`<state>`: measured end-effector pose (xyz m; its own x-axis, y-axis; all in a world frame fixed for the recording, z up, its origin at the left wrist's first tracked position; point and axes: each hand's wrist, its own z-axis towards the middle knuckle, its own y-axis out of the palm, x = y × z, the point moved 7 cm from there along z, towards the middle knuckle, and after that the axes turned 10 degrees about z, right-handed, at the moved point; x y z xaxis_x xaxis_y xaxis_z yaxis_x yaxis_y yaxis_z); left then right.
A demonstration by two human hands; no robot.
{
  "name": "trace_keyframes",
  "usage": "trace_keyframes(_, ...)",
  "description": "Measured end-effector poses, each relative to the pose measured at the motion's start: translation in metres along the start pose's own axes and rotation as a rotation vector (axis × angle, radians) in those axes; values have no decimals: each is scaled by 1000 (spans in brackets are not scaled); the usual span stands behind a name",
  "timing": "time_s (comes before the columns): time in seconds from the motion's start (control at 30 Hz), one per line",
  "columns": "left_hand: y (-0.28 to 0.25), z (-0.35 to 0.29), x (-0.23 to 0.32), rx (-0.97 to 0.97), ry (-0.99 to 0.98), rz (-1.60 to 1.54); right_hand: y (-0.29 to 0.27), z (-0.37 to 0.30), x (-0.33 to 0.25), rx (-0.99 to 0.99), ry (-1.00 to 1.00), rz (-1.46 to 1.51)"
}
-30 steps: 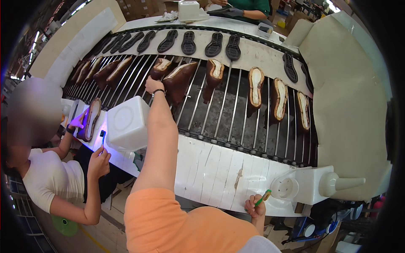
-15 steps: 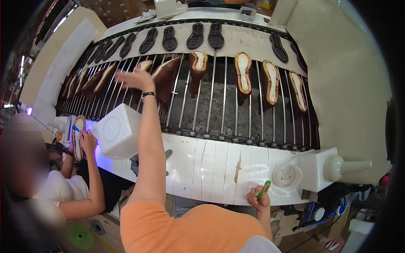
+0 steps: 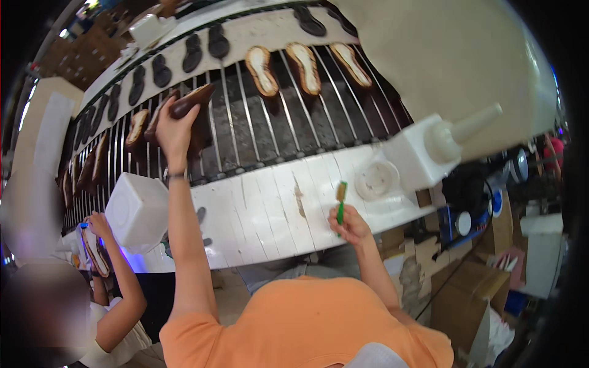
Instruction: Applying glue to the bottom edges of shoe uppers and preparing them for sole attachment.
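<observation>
3 brown shoe uppers with pale insoles [image 3: 305, 64] lie soles-up at the far side of the long bar conveyor [image 3: 270, 132], more ride its left end, and a row of black outsoles [image 3: 191, 53] runs along the belt behind. Nearer sits the white bench top [image 3: 270, 211], with a white boxy container [image 3: 136, 210] at its left edge and a white glue bottle with a cone nozzle [image 3: 438, 142] at its right. Up at the rods, the left hand [image 3: 173, 127] is closed around a dark brown shoe [image 3: 195, 100], lifted just off the bars. The right hand [image 3: 350, 224] grips a small green-handled brush [image 3: 340, 201] upright over the bench. I'd say lifting the shoe clear of the neighbouring pair and bringing it over the bench before the bristles touch would keep the work clean. A co-worker [image 3: 116, 319] sits low at left, handling another shoe.
</observation>
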<state>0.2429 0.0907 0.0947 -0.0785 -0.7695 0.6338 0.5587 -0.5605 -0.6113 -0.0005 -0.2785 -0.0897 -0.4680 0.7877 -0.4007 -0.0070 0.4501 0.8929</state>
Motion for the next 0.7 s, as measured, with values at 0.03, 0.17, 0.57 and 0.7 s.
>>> trace_keyframes(0.03, -21, -35, 21, 3, 64, -123, 3, -1, -2, -4, 7, -32)
trace_keyframes(0.17, -42, -202, 84, -359, 208, -42, 12, -20, -34, 68, -216, -63)
trace_keyframes(0.57, 47, -256, 59, -512, -268, -7, 70, -102, -152, 934, -514, -1964)
trace_keyframes(0.7, 80, -246, 43, -684, -376, -318, 65, -87, -147, 961, -401, -2164)
